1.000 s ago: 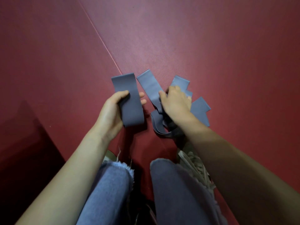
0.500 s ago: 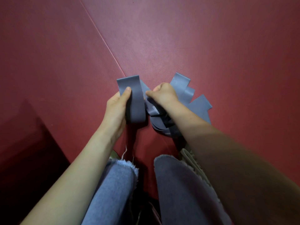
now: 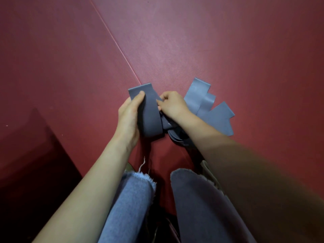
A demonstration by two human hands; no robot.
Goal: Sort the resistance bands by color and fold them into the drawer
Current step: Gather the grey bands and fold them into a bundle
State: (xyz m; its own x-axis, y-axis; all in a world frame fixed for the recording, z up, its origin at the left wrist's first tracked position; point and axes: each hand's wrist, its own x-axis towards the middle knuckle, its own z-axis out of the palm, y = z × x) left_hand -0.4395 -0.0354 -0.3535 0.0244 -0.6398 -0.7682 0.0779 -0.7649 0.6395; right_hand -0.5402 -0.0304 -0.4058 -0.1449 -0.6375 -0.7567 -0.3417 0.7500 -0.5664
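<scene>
A folded grey-blue resistance band (image 3: pixel 149 113) is held upright over the red mat, gripped along its left edge by my left hand (image 3: pixel 128 116), thumb on its front. My right hand (image 3: pixel 172 106) pinches another grey-blue band right beside it and brings it against the folded one. More grey-blue bands (image 3: pixel 208 109) lie fanned out on the mat behind and to the right of my right hand, with loops (image 3: pixel 177 137) under my right wrist. No drawer is in view.
The red mat floor (image 3: pixel 228 50) has a seam (image 3: pixel 115 44) running diagonally from top centre to the bands. My knees in blue jeans (image 3: pixel 133 199) are at the bottom centre. A dark shadowed area (image 3: pixel 26 163) fills the lower left.
My right hand lifted a band off the pile and moved it left until it meets the folded band in my left hand. The left hand shifted slightly right.
</scene>
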